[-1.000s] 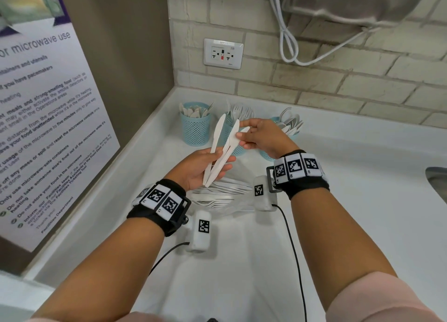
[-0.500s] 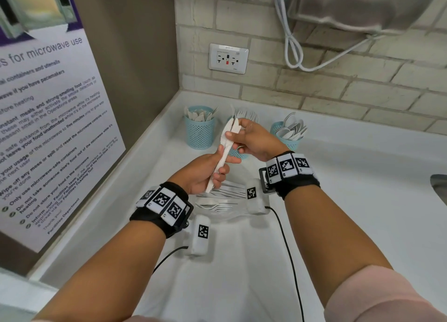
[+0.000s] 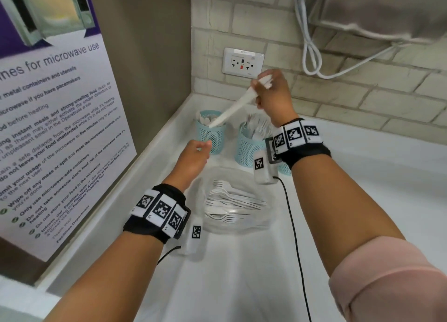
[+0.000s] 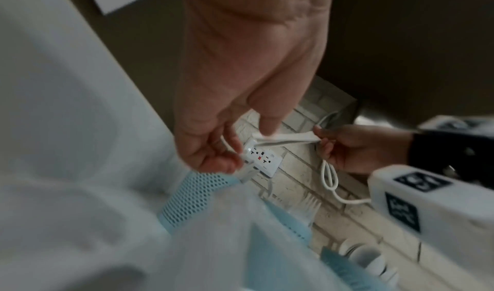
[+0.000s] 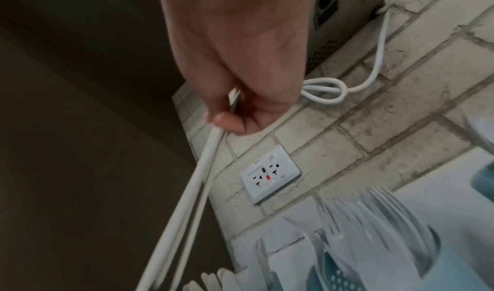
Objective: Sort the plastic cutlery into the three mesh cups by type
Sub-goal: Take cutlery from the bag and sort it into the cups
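Note:
My right hand [image 3: 260, 84] is raised near the back wall and grips a small bundle of white plastic knives [image 3: 232, 109] by their handles. Their tips slant down-left into the mouth of the left teal mesh cup [image 3: 210, 138], which holds other knives. In the right wrist view the knives [image 5: 187, 189] run down from my curled fingers [image 5: 227, 115]. My left hand [image 3: 204, 146] hovers beside that cup, loosely curled and holding nothing. The middle cup [image 3: 249, 150] holds forks. The right cup [image 3: 284, 168] is mostly hidden behind my right wrist. Several white forks [image 3: 232, 200] lie on a clear plate [image 3: 251, 225].
The cups stand in the back left corner of a white counter [image 3: 242, 285], with a side wall and a poster [image 3: 48, 128] at the left. On the brick back wall are an outlet [image 3: 243, 61], a looped white cord [image 3: 312, 55] and a steel appliance [image 3: 387, 7].
The left hand let go of the knives and sank beside the left cup. The right hand lifted the bundle and swung it over the left cup, tips down.

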Tool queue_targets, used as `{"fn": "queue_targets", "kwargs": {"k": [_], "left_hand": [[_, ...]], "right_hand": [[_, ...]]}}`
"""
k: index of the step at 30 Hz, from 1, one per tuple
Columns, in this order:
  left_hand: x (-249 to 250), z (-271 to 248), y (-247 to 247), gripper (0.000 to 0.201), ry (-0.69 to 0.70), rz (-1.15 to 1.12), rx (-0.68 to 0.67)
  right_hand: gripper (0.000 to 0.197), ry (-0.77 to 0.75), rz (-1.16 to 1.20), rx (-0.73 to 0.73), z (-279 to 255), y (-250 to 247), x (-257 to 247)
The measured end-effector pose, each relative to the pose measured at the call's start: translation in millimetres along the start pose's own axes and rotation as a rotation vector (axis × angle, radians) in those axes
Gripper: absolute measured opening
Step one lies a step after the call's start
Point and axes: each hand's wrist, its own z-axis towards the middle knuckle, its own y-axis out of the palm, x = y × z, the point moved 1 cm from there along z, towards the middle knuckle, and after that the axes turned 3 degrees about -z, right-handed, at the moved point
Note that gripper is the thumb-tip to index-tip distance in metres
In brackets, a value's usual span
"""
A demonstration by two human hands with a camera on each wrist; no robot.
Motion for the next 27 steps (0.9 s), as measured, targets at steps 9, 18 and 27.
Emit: {"fn": "queue_targets", "kwargs": {"k": [9, 18, 27], "left_hand": [[-17.7, 0.9, -3.2, 0.013, 0.121, 0.584, -0.419], [-13.3, -1.6, -5.7, 0.031, 0.069, 0.549, -0.398], [-10.8, -10.5, -7.5, 0.027, 0.078, 0.551, -0.392]], "right_hand": [[0.007, -0.173, -0.280, 0.086, 11.3, 52.9, 28.7], [0.031, -0.187, -1.037, -0.411, 1.5, 83.8, 55.6], [0.029, -0.035, -0.847, -0.385, -6.3, 51.7, 12.1]]}}
